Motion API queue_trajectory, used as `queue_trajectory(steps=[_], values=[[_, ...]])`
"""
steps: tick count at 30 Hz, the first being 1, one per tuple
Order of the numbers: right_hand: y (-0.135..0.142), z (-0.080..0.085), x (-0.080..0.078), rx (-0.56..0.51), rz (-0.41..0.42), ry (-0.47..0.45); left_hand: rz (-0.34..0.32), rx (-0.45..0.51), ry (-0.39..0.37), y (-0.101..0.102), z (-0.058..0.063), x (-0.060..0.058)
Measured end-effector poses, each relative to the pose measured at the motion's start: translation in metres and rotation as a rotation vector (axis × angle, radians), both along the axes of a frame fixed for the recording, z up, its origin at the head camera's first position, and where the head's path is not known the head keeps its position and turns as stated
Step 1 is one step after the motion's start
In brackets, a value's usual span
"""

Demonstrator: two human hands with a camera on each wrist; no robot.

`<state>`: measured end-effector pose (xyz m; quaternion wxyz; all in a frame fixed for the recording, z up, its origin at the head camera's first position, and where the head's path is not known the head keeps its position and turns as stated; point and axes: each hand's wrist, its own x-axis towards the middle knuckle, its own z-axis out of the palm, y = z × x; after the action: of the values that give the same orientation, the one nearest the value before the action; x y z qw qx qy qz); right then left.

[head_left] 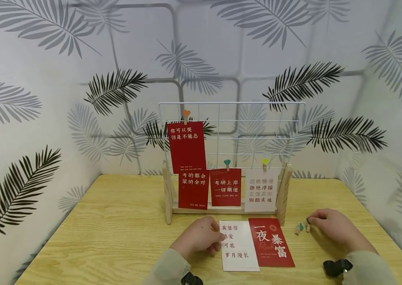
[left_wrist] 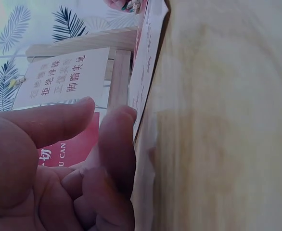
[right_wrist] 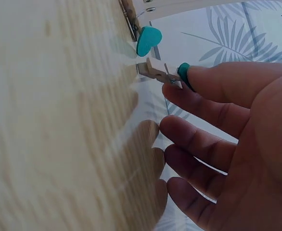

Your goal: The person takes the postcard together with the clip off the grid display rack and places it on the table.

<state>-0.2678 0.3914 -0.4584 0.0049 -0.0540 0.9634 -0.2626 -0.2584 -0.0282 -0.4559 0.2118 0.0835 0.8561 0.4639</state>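
Observation:
My right hand (head_left: 334,228) pinches a small wooden clothespin (right_wrist: 156,72) by its green-heart end, between thumb and index finger; the other fingers spread loosely. Right beside it on the table lies a second clothespin with a teal heart (right_wrist: 149,40). My left hand (head_left: 201,238) is at the left edge of a white card (head_left: 238,249) printed with red characters. In the left wrist view its thumb stands apart from the loosely bent fingers, with the index fingertip (left_wrist: 124,118) right at the card's end. A red card (head_left: 270,247) with white characters lies against the white card's right side.
Behind the cards stands a white wire grid rack (head_left: 218,138) on wooden feet (head_left: 283,194). Several red and white cards hang on it, some under heart clips: an orange heart (head_left: 186,113), a teal one (head_left: 227,162) and a yellow one (head_left: 265,162). Leaf-patterned cloth surrounds the wooden table (head_left: 115,229).

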Motion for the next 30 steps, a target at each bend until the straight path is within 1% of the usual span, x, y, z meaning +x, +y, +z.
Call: queue_trajectory(steps=[9,14,18,24,30], values=[[0.001,0.0,-0.002,0.041,0.008,0.008,-0.021,-0.007,0.033,-0.002,0.001,-0.001],[0.001,0.001,-0.001,0.02,-0.013,-0.024,-0.026,-0.03,0.06,-0.002,0.002,-0.001],[0.0,0.002,-0.002,0.005,-0.029,-0.039,-0.022,-0.04,0.092,-0.003,0.005,-0.001],[-0.003,0.007,-0.001,-0.022,-0.024,-0.011,-0.006,-0.028,0.136,-0.004,0.01,-0.003],[-0.009,0.009,0.0,-0.044,-0.009,0.028,-0.012,0.017,0.137,-0.007,0.015,-0.004]])
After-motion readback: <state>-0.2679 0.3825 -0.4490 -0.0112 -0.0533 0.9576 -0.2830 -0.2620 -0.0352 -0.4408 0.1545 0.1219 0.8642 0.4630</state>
